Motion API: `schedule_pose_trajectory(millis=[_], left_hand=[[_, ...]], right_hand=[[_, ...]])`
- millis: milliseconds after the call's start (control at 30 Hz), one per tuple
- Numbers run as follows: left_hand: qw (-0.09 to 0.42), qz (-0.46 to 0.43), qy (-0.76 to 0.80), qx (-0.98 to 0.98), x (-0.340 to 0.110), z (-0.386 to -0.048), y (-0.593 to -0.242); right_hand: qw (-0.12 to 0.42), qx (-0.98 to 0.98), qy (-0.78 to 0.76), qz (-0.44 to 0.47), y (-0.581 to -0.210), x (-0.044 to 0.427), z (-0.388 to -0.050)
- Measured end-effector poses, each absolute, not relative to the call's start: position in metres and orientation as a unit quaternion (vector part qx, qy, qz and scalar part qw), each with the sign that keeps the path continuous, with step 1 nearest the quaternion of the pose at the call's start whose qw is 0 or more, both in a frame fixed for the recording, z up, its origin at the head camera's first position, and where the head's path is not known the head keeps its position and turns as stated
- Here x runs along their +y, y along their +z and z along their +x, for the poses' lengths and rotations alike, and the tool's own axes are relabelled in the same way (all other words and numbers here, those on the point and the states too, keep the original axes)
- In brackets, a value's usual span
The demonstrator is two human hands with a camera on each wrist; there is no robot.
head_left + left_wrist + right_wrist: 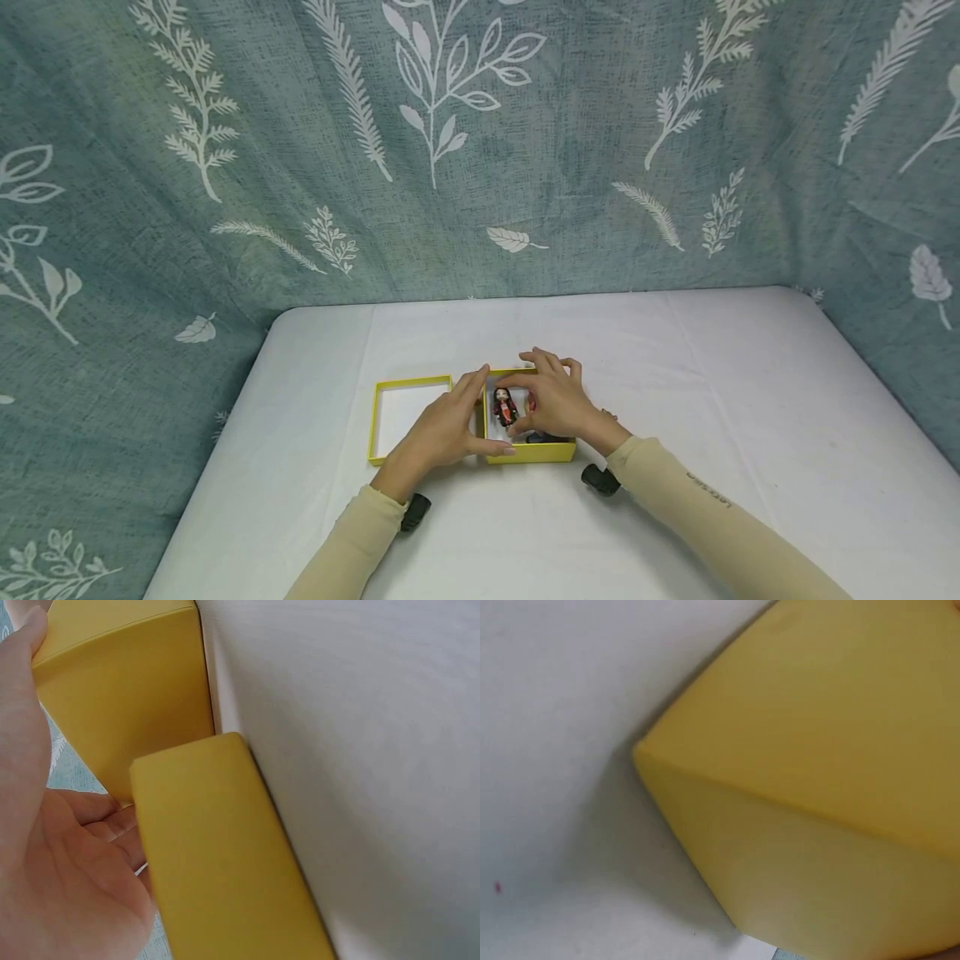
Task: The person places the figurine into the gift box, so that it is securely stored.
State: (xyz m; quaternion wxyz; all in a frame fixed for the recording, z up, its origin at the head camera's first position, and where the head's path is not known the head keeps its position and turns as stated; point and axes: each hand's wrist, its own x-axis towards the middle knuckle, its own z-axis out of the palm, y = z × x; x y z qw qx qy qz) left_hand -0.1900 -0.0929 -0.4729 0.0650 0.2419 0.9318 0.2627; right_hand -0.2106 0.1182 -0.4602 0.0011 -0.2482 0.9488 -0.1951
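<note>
In the head view, an uncovered yellow box (531, 453) with a pale inside stands at the middle of the table. A small figurine (505, 407) with long dark hair and dark-and-red clothing lies in its left part. My right hand (557, 400) reaches over the box and holds this figurine lengthwise, index finger by its head and thumb by its feet. Red and dark things show partly under that hand. My left hand (446, 421) grips the box's left side, thumb along the front wall and fingers toward the back corner; the left wrist view shows the box wall (127, 705) close up.
Left of the box lies its yellow-rimmed lid (372, 425), white inside up, partly behind the left hand. A white cloth covers the table (720, 400). A teal leaf-patterned curtain (585, 150) hangs behind. Black wrist cameras (600, 480) sit under both wrists.
</note>
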Motion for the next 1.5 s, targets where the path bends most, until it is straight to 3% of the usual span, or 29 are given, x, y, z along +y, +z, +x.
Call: schedule_pose_trajectory(millis=[1500], left_hand=[[0.067, 0.24, 0.26, 0.933, -0.0922, -0.1908, -0.473]], right_hand=[[-0.068, 0.959, -0.108, -0.252, -0.4664, 0.1154, -0.2052]])
